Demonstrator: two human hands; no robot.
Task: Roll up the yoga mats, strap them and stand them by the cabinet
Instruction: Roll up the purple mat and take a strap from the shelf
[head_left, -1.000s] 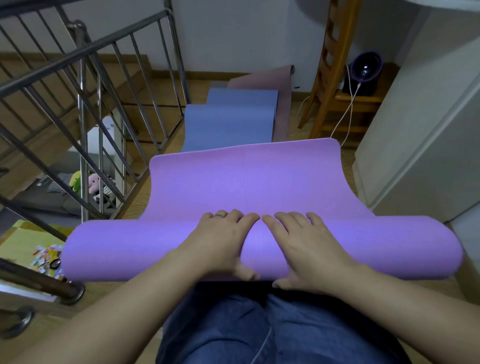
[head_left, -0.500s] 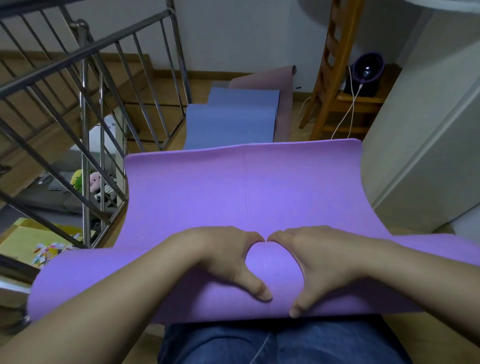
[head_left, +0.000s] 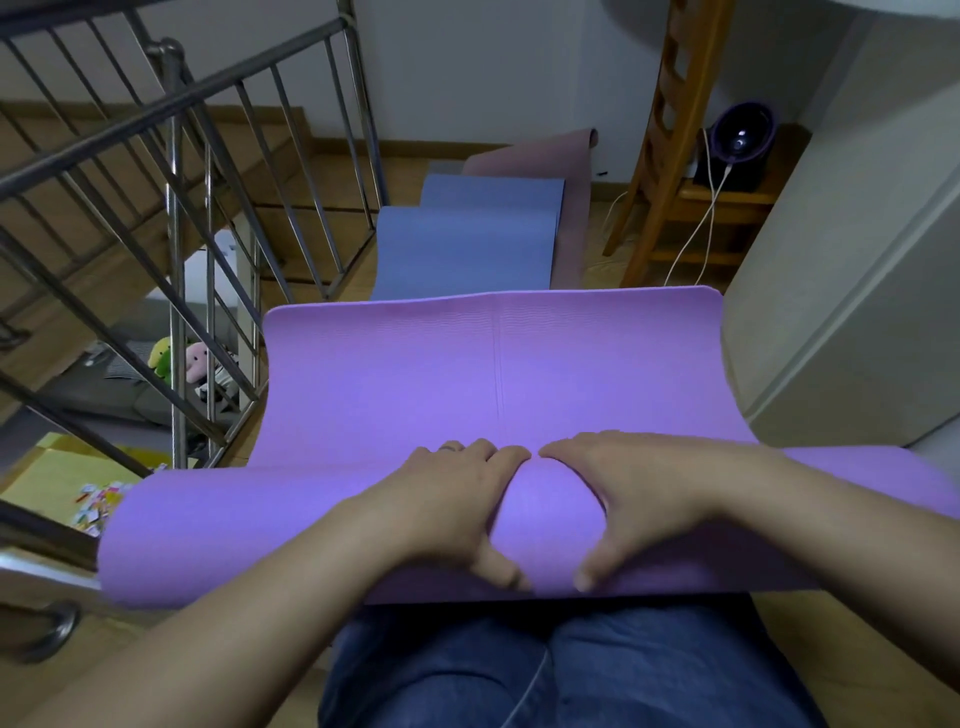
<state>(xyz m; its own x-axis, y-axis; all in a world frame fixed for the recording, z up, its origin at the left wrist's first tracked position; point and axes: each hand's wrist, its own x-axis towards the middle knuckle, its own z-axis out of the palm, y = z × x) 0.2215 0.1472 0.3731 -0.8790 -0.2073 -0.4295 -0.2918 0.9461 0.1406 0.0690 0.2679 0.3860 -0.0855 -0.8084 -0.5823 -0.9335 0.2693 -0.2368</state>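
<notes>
Nearest, the person's knees in blue jeans (head_left: 571, 675) sit just short of the purple mat (head_left: 493, 374). Both forearms reach forward from the lower corners and converge at the middle of the mat's rolled part (head_left: 234, 530), which lies across the scene from left to right, right in front of the knees.

The left hand (head_left: 452, 499) drapes over the top of the roll with its fingers curled down the far side and its thumb pressed on the near face. A ring (head_left: 451, 447) shows on one finger. The right hand (head_left: 639, 493) mirrors it just beside: fingers bent over the far side, thumb planted on the near face. The fingertips of the two hands nearly meet at the crest, and the thumbs stand apart, leaving a rounded patch of mat bare between the hands. Both hands clasp the roll.

Beyond the hands, the unrolled stretch of the purple mat lies flat on the wooden floor, its far edge slightly wavy. Farther on lies a blue mat (head_left: 467, 249), spread out, and beyond and to the right of it a dusky pink mat (head_left: 561, 156) reaching the far wall.

A metal stair railing (head_left: 176, 208) runs along the left, with plush toys (head_left: 176, 358) visible below through the bars. At right stands a pale grey cabinet (head_left: 831, 286). Far right are a wooden chair (head_left: 670, 130) and a dark round device (head_left: 740, 137) with a white cable (head_left: 696, 228) hanging from it.
</notes>
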